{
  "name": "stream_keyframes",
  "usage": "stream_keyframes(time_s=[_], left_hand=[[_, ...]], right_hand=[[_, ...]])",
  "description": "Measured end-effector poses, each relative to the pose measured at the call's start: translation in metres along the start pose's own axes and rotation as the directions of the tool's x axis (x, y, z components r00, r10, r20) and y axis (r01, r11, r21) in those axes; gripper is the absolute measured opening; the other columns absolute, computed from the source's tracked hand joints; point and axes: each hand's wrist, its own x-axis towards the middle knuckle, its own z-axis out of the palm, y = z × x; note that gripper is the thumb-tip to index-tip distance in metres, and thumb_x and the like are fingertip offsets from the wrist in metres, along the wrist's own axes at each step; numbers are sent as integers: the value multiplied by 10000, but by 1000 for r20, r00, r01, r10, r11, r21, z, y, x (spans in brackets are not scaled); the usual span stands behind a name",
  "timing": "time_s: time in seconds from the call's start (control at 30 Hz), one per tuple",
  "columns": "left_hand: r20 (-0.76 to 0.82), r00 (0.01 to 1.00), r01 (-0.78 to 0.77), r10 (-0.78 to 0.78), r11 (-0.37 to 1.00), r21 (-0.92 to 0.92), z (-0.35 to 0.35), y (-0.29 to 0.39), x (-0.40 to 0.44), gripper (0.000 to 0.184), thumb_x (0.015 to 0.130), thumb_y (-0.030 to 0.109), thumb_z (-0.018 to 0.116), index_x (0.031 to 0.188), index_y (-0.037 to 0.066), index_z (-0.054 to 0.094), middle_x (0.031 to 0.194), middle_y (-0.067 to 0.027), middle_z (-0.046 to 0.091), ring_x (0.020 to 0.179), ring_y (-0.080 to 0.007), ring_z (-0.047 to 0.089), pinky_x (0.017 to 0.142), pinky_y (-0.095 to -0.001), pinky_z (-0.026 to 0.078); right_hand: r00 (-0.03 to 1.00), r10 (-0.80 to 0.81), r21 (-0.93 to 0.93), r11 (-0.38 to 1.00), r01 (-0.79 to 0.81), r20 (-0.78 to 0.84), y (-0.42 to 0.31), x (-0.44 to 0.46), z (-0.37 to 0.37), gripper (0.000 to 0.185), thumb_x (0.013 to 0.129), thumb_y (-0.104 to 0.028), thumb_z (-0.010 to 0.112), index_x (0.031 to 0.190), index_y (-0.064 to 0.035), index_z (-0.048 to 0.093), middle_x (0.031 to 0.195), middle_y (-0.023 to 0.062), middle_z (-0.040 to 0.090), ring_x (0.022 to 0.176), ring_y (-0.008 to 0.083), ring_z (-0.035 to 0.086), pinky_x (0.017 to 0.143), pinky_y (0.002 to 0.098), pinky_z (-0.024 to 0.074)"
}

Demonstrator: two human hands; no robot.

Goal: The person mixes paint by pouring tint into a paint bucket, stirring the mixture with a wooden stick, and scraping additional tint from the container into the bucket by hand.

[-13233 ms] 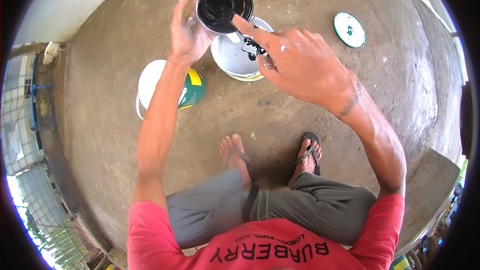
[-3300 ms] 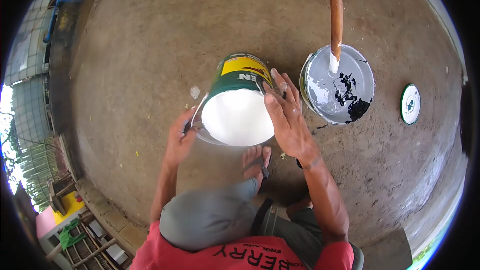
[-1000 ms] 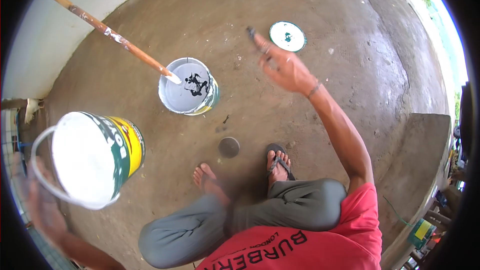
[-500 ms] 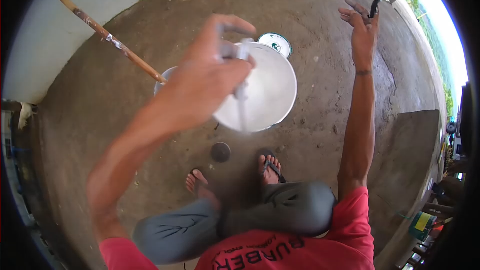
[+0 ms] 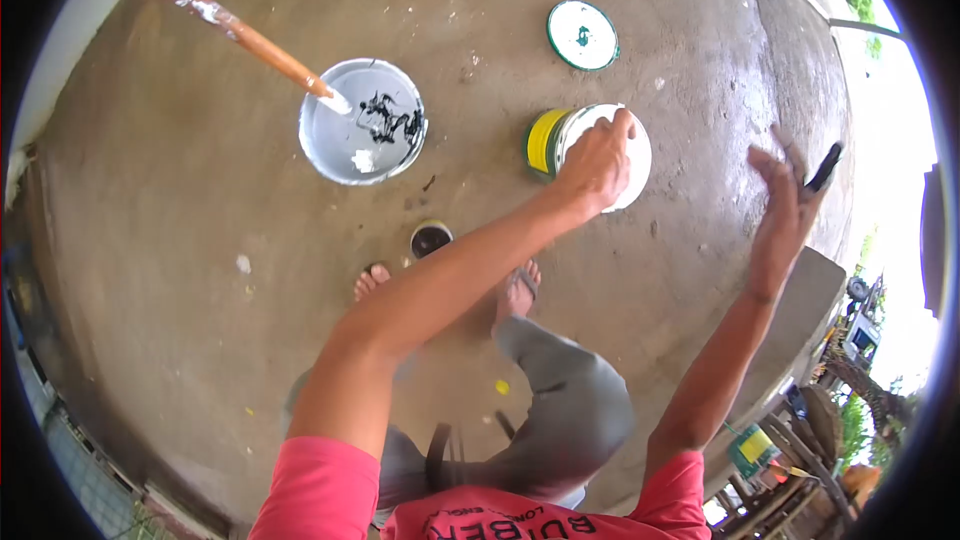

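My left hand (image 5: 600, 162) has its fingers closed at the top of a white paint can (image 5: 638, 165) with a yellow and green label. Whether they pinch the handle or the rim is hidden. To its left stands a bucket (image 5: 325, 165) of pale grey paint, streaked with black and a white patch. A wooden stick (image 5: 240, 32), smeared with paint, leans in that bucket. My right hand (image 5: 787, 205) is raised at the right, holding nothing, fingers apart and one fingertip coated black. A small tin (image 5: 430, 238) with dark contents sits close to my feet.
A white lid with a green edge (image 5: 583, 35) lies on the concrete floor (image 5: 190, 270) beyond the can. At the right are a low concrete ledge (image 5: 800, 310) and a green container (image 5: 752, 450) among clutter. A pale wall is at upper left.
My left hand and the paint can have moved right and away from my head; the can's side label now shows. The grey paint bucket is uncovered. My right hand has shifted right and lower in view.
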Motion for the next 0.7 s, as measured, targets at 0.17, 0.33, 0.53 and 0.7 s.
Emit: stream_keyframes(time_s=[0.17,0.33,0.53,0.7], left_hand=[[-167,986,41,-4,976,215,-42,-25,-80,329,867,14,545,1187,87,525,1117,-206,617,1034,-390,616,835,-471,518],[-132,945,320,-301,932,168,-188,7,-243,158,937,131,579,1085,80,598,1096,-139,649,1012,-363,633,846,-452,515],[-616,203,542,-761,611,-577,-295,74,-557,187,967,216,581,1013,39,619,805,-83,640,736,-243,633,652,-375,514],[-477,-297,298,-827,394,-869,-287,108,-770,208,948,225,603,1025,33,625,755,-61,603,642,-174,574,586,-329,494]], right_hand=[[951,290,22,956,-294,103,-29,-48,-39,772,963,-25,509,1574,-32,37,1247,234,597,968,241,669,868,365,549],[890,421,-6,904,-427,176,-123,-73,-85,671,986,-66,506,1550,-17,145,1326,208,555,1031,244,645,896,376,536],[797,390,-194,921,-339,461,-222,-98,-106,633,990,-102,495,1531,-6,181,1344,180,535,1084,283,618,944,401,512],[718,548,-543,792,-280,429,-149,-115,-208,494,969,-201,574,1377,51,454,1324,172,578,1174,205,581,989,388,493]])
